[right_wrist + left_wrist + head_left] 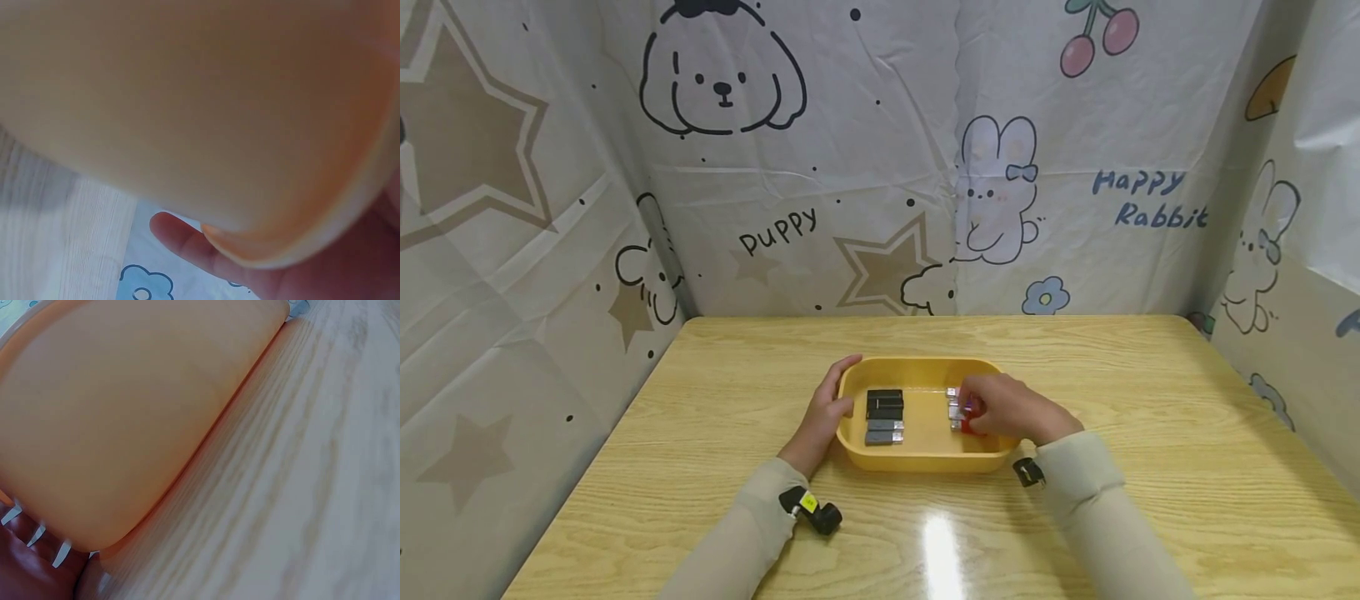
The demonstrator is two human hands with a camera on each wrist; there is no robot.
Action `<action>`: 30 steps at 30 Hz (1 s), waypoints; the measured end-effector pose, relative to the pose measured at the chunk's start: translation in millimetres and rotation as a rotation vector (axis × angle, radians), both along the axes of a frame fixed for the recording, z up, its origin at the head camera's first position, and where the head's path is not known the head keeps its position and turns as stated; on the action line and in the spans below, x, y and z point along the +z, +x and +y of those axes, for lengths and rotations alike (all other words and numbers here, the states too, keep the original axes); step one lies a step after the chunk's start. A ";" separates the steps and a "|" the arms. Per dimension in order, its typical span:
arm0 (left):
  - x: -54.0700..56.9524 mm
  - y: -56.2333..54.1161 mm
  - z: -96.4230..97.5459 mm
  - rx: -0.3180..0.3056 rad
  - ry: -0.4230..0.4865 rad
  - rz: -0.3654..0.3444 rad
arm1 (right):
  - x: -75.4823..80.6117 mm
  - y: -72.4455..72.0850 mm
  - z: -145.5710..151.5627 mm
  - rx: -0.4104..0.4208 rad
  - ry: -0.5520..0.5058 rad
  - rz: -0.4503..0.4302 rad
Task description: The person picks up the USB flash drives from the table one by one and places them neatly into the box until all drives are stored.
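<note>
A yellow plastic tray [917,462] stands on the wooden table. My left hand [822,417] holds its left end, thumb over the rim and fingers along the outside; the left wrist view shows fingers [37,540] against the outer wall. My right hand [1011,407] reaches over the right rim, its fingertips pinching a red USB flash drive [968,427] on the tray floor. Other drives beside it, with metal plugs [953,392] pointing left, are partly hidden by the hand. At the tray's left lie black USB flash drives [884,403] and grey USB flash drives [880,437] in a column.
The wooden table [715,392] extends around the tray on all sides. Cloth with cartoon prints [865,183] hangs behind it and at both sides. A small black camera [812,510] is strapped to the left wrist, another black device [1028,472] to the right.
</note>
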State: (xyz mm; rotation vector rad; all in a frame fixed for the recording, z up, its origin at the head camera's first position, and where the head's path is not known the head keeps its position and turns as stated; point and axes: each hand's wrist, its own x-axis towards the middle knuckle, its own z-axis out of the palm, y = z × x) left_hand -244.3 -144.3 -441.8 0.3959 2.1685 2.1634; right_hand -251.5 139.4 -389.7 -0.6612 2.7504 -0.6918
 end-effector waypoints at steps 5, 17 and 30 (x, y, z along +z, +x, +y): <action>-0.6 -0.6 0.0 -0.004 0.015 0.005 | -1.7 0.8 -1.8 -0.019 0.022 -0.012; -0.6 -1.0 0.0 -0.002 0.010 0.006 | -1.6 4.6 -5.8 0.003 0.114 0.017; -0.4 -1.5 0.0 -0.002 0.001 0.005 | -5.7 5.1 -8.9 -0.001 0.169 0.013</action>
